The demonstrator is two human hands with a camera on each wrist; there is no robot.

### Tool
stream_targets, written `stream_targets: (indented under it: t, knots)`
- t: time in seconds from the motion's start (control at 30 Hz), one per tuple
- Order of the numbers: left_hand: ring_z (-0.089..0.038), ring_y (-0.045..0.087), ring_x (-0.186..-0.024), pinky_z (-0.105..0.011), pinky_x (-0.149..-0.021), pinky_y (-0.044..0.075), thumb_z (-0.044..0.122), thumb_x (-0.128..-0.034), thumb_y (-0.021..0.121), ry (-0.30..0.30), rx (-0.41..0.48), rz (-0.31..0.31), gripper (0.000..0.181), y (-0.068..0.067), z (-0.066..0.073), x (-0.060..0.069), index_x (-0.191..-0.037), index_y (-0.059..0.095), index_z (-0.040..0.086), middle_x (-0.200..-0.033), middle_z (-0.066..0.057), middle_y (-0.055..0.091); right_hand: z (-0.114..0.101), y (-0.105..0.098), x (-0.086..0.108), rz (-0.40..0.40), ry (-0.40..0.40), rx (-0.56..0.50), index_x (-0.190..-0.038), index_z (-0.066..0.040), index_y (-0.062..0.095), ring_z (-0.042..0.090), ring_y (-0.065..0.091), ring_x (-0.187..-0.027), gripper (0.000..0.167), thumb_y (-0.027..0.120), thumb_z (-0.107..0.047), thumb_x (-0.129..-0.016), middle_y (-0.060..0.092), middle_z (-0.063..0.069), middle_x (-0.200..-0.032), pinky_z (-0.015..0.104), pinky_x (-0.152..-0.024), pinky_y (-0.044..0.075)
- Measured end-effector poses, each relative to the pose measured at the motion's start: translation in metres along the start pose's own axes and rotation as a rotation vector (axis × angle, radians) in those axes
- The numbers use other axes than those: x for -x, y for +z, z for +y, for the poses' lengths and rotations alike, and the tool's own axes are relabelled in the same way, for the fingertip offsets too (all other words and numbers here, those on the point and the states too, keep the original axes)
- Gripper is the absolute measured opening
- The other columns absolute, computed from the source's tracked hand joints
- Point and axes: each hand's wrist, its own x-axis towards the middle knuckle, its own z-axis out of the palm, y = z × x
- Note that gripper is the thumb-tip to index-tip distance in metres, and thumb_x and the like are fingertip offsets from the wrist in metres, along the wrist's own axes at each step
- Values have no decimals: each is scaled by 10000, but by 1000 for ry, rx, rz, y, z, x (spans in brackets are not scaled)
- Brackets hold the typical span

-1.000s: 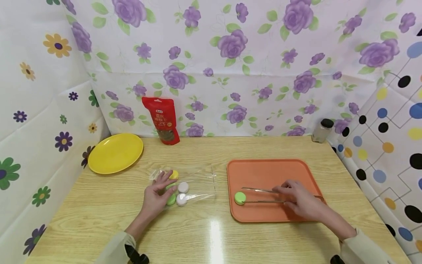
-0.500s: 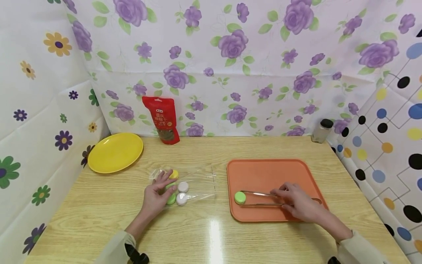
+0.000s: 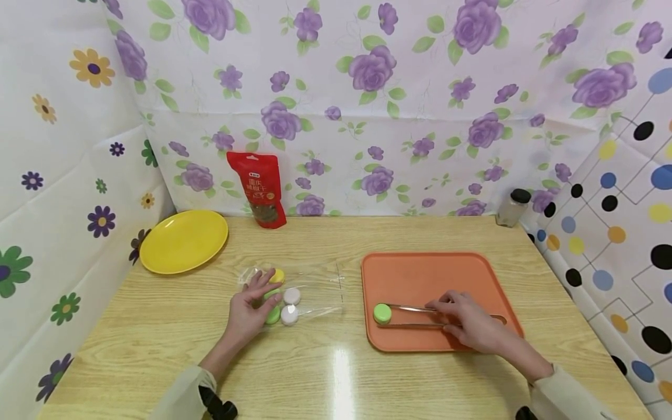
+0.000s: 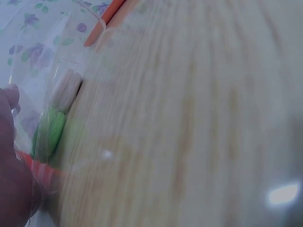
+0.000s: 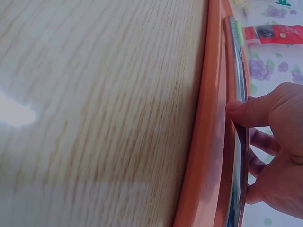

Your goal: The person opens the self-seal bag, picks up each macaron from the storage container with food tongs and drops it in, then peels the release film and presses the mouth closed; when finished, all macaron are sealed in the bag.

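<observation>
My right hand (image 3: 467, 324) holds metal tongs (image 3: 415, 325), thumb on one arm and fingers on the other. The tongs lie low over an orange tray (image 3: 430, 277), their spread tips on either side of a green macaron (image 3: 382, 314) near the tray's left edge. Whether the tips touch it, I cannot tell. My left hand (image 3: 249, 312) grips a clear plastic bag (image 3: 320, 291) lying on the table. White macarons (image 3: 290, 315), green macarons (image 3: 272, 316) and a yellow macaron (image 3: 277, 276) show in the bag, partly covered by the fingers. The left wrist view shows a green macaron (image 4: 49, 135) beside a pale one.
A yellow plate (image 3: 184, 242) stands at the back left. Against the floral backdrop leans a red snack pouch (image 3: 262, 189). A small glass jar (image 3: 513, 208) with a black lid is at the back right corner. Patterned cloth walls close in three sides.
The right hand has shifted slightly left with the tongs, and their tips have moved from overlapping the green macaron to either side of it. The left hand and bag stay in place.
</observation>
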Motion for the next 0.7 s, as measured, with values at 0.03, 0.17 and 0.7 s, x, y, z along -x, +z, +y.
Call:
stream_targets:
  t: [0.03,0.17,0.7]
  knots:
    - [-596,257,-1370,-748,-1071,2,-178,-830,696,2,1,-1,213,0,0,0,-1041,668,-198,-1341,-373,501,0,1,0,5,-5,2,-1291,-102,668,220,508,-924,506,780,50,-822,555,12,-1060,398,-725,481]
    - [-601,258,-1366,-756,-1064,1,-185,-827,694,9,4,1,210,0,0,0,-1035,667,-201,-1334,-379,502,0,3,-1,17,-11,0,-1279,-111,675,212,502,-924,504,786,51,-815,556,1,-1054,401,-726,478]
    - [-598,256,-1369,-752,-1068,-2,-169,-839,693,5,16,-5,199,-1,0,1,-1037,678,-188,-1329,-387,501,-2,7,-4,33,-30,-11,-1265,-100,679,207,503,-939,484,757,89,-826,568,14,-1056,372,-718,491]
